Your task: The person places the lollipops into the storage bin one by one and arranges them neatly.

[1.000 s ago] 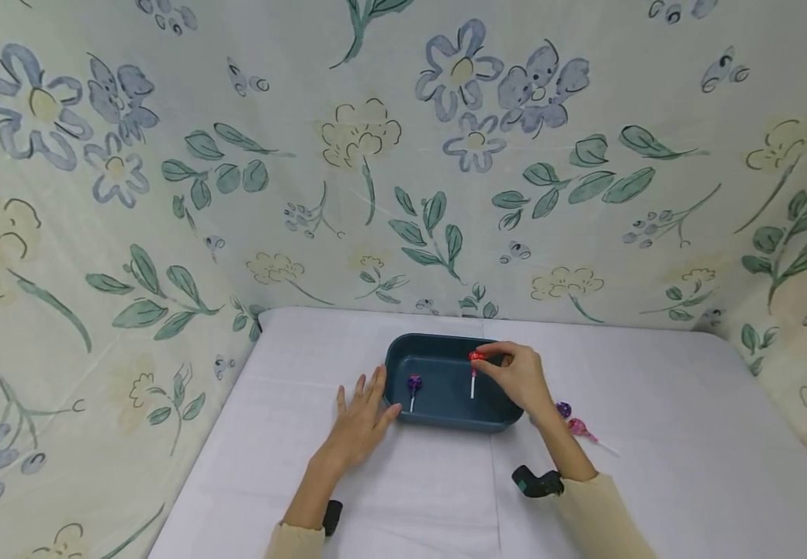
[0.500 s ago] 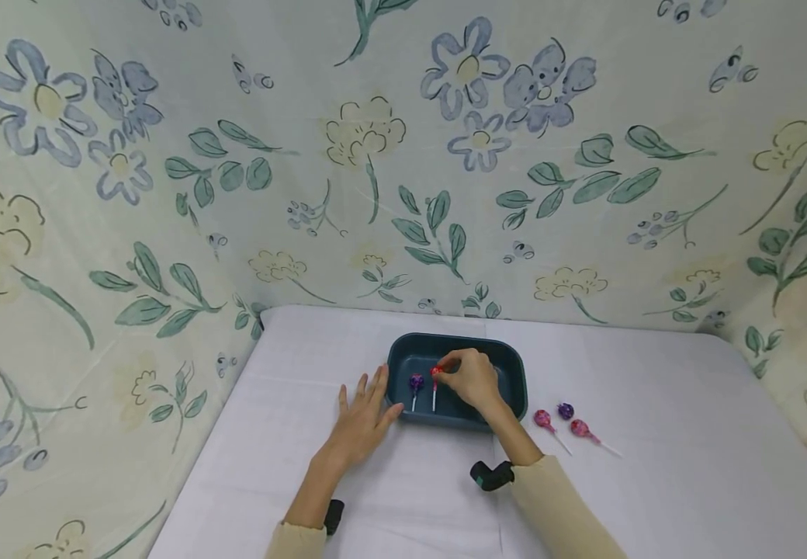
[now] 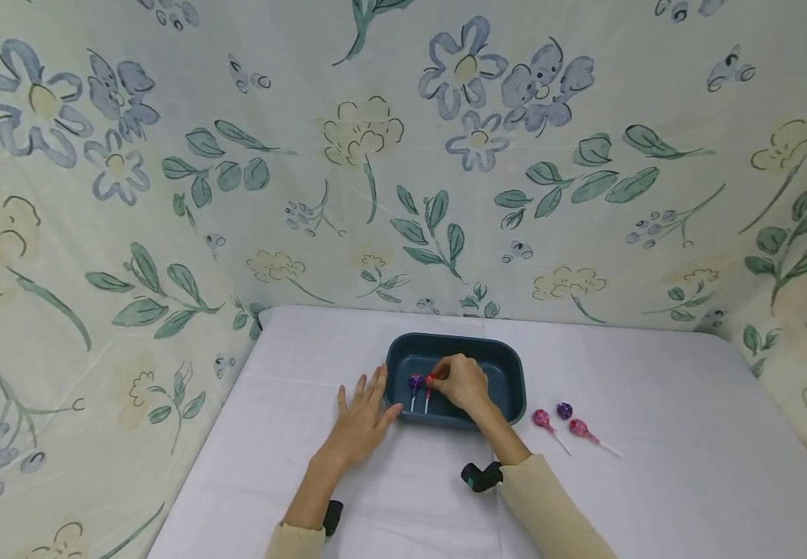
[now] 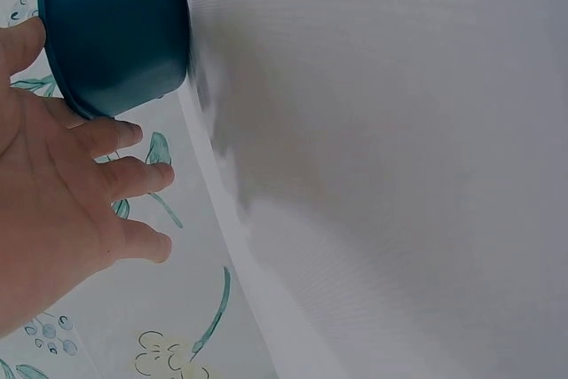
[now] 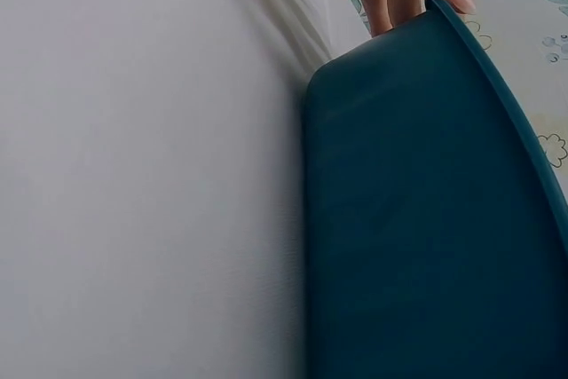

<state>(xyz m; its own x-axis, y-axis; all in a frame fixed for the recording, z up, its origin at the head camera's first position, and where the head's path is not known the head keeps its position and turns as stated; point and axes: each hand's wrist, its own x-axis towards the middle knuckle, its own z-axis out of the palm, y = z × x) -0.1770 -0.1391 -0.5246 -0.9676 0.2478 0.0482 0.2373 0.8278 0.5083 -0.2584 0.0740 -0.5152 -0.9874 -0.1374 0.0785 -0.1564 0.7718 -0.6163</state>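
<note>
**Red lollipop (image 3: 431, 379) pinched at left half of dark teal box (image 3: 507, 388)**

Nearest: right forearm (image 3: 507, 439) slanted forward and leftward over the box's near rim. Left hand (image 3: 358, 427) lay with fingers spread, pointing ahead, holding nothing, thumb at the near left corner. Right hand (image 3: 464, 382) dipped over the interior, thumb and fingertips clamped on the red head. Stick pointed toward the person, head away; long axis ran near to far, crossing the box's length, beside a roughly parallel purple lollipop (image 3: 415, 381).
</note>
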